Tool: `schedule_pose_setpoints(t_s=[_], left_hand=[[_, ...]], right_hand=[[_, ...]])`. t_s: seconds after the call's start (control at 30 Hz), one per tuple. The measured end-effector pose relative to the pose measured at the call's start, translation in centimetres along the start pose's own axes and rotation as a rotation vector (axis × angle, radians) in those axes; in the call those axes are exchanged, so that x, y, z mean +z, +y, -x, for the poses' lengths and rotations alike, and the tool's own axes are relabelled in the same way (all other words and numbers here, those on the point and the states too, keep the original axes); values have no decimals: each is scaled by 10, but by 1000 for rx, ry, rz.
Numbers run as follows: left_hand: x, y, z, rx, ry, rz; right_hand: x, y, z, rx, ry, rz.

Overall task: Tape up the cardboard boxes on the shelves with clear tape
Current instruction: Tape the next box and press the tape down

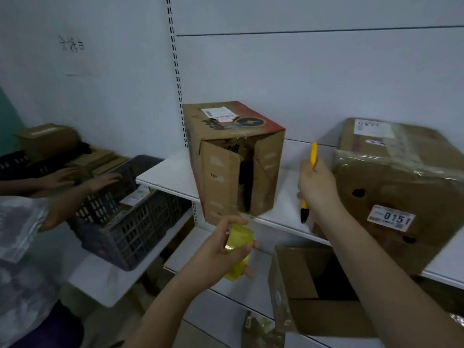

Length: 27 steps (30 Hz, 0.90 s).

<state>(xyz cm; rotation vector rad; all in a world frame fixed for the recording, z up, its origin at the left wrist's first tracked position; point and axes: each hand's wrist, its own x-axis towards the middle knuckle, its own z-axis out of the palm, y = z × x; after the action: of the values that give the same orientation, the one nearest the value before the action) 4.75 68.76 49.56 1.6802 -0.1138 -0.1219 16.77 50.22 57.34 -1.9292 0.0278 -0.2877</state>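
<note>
Head view: left hand [221,249] grips tape roll [238,252] just below open box [234,159], nearer its vertical flap gap; right hand [317,187] clutches yellow cutter [309,182] beside it.

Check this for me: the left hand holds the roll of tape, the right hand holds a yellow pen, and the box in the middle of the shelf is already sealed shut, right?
Not quite. The head view shows the middle box with its front flaps gaping open, not sealed. The rest stands: the left hand holds the tape roll, and the right hand holds the yellow pen.
</note>
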Motion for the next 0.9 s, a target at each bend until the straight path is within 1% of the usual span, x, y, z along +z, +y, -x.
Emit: schedule_pose_setpoints(t_s=[0.07,0.13,0.17,0.2,0.27,0.33,0.37,0.4,0.47,0.5,0.53,0.57,0.6,0.63,0.67,0.7,0.8,0.9], left_hand=[[7,-4,-5,13,-12,-8],[12,-9,-8,27,-15,-10],[14,-12,-8,30,-18,-3],[15,-14,-8,33,-23,4],[18,-18,-7,34,-34,22],[20,-19,-6,30,-52,42],[20,-19,-6,27,-60,47],[21,-19,-7,23,-67,49],[22,-20,-8,23,-82,59],[23,-20,-8,31,-90,63],[24,-20,-9,42,-101,60],[26,-19,-9,55,-118,56],[28,-19,-10,67,-138,47],[31,-17,-10,84,-162,40],[34,-16,-11,101,-185,33],[38,-13,-11,112,-207,31],[49,-7,-14,121,-273,44],[60,-3,-17,132,-382,57]], right_hand=[[16,25,-13,119,-62,104],[31,43,-21,198,-118,274],[37,50,-25,195,-126,406],[40,57,-30,153,-113,543],[46,75,-41,89,-170,673],[48,85,-45,67,-257,746],[47,85,-44,9,-263,764],[45,85,-41,-102,-221,722],[34,79,-21,-336,-103,445],[24,73,-5,-438,-95,315],[11,63,13,-443,-190,211],[-3,52,31,-356,-362,144],[-14,44,42,-199,-588,98],[-23,39,47,-64,-774,73],[-32,39,47,1,-888,75],[-40,39,44,2,-944,87],[-63,40,31,-92,-1004,143],[-89,49,25,-68,-1078,177]])
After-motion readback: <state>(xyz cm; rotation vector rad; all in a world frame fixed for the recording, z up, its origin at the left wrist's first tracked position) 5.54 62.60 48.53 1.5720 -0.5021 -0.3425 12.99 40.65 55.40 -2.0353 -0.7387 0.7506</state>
